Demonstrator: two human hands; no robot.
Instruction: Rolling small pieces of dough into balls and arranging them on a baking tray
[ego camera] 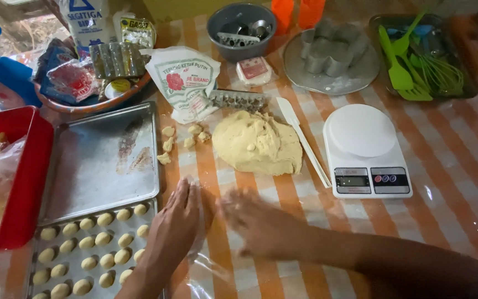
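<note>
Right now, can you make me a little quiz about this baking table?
1. True or false: the tray beside the left hand is full of dough balls.
2. What lies just left of the scale: A) a white scraper, B) a green whisk, C) a red tub?
3. Fill in: the big dough lies on the striped ____.

Key: 1. False, only the near part holds balls. 2. A. 3. Cloth.

orange-checked tablecloth (pixel 460 160), glossy highlights
</note>
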